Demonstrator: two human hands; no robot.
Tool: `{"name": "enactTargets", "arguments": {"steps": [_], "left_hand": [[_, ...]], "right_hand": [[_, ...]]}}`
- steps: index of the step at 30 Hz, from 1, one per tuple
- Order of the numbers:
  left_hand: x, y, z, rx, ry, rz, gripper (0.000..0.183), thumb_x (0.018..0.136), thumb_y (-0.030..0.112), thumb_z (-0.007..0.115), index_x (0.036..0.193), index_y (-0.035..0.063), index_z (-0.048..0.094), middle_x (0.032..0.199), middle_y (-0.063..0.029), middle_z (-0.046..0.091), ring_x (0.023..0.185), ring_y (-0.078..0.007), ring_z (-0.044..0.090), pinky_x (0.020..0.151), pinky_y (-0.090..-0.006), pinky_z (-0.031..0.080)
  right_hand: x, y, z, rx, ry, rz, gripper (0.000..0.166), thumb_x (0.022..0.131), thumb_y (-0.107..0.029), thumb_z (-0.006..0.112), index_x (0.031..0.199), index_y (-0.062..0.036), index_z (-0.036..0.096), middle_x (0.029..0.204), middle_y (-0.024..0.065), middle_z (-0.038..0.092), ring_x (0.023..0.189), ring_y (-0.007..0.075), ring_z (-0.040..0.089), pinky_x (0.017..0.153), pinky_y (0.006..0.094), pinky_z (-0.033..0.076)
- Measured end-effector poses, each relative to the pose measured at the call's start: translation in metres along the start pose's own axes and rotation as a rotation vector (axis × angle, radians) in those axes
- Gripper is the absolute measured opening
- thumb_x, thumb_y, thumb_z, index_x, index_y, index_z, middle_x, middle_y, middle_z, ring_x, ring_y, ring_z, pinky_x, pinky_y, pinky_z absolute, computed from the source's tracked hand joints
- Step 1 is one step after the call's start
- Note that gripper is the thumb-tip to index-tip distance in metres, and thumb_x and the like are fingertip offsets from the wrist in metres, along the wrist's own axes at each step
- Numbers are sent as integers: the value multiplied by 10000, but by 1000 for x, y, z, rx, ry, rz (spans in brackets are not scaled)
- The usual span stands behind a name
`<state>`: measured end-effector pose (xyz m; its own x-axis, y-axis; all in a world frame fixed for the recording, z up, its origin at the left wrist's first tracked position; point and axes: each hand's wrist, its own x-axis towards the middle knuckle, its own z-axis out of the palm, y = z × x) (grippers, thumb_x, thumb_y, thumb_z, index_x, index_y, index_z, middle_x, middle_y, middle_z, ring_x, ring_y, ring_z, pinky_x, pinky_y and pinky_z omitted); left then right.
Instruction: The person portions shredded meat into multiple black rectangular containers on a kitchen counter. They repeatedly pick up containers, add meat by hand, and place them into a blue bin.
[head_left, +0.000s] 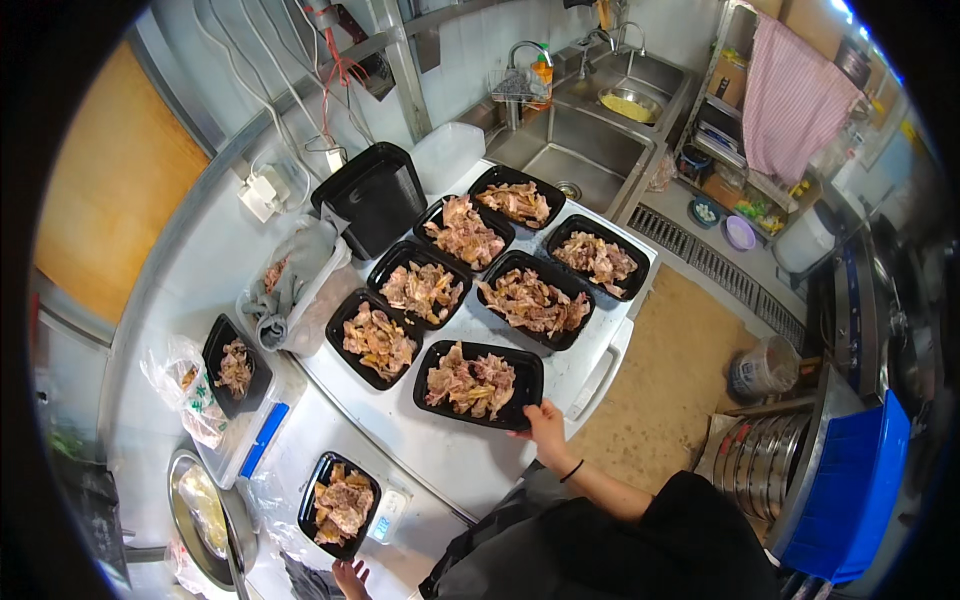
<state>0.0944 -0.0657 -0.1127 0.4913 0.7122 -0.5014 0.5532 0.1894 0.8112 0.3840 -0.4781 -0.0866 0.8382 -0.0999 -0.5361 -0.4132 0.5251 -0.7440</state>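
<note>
My right hand (545, 433) grips the near right corner of a black plastic tray (527, 412). Pieces of raw meat (471, 382) lie in that tray, on the white worktop. Low in the picture, my left hand (350, 579) is partly cut off by the view's edge; its fingers are apart, by the near end of another black tray (301, 517). That tray holds a heap of meat (343, 502) and sits on a digital kitchen scale (391, 516) with a lit display. Whether my left fingers touch its rim I cannot tell.
Several filled black trays (536, 300) crowd the white worktop (480, 457). Behind them stand stacked black trays (371, 199) and a steel sink (592, 161). To the left are a plastic tub (319, 307), a tilted black tray (251, 397) and a steel bowl (184, 525).
</note>
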Motion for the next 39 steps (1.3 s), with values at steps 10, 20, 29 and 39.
{"name": "enactTargets", "arguments": {"steps": [10, 20, 29, 39], "left_hand": [[-27, -13, 2, -13, 37, 3, 330, 883, 181, 383, 1185, 57, 336, 1019, -114, 487, 826, -229, 577, 591, -332, 486], [-58, -9, 3, -42, 113, 12, 322, 888, 184, 382, 1176, 41, 359, 1034, -116, 501, 849, -224, 573, 633, -320, 481], [-55, -72, -30, -37, 495, 229, 194, 868, 120, 458, 1037, 24, 458, 923, -76, 538, 764, -158, 569, 606, -259, 471], [-48, -42, 11, 639, 795, 547, 154, 814, 58, 438, 948, 6, 495, 964, -178, 461, 889, -344, 466, 755, -403, 384]], "right_hand": [[104, -144, -111, -1018, 497, -608, 370, 779, -271, 587, 976, 18, 463, 736, 172, 572, 714, 304, 576, 616, 369, 449], [239, -180, -159, -633, 474, -413, 187, 821, -107, 456, 911, 54, 487, 694, 148, 576, 468, 237, 575, 393, 344, 490], [97, -209, -44, -752, -148, -573, 260, 826, -100, 442, 1046, 31, 486, 782, 100, 614, 546, 165, 596, 380, 237, 479], [61, -9, 218, -984, -727, -105, 340, 806, -96, 480, 1127, 15, 475, 778, 81, 580, 464, 167, 540, 414, 266, 497]]}}
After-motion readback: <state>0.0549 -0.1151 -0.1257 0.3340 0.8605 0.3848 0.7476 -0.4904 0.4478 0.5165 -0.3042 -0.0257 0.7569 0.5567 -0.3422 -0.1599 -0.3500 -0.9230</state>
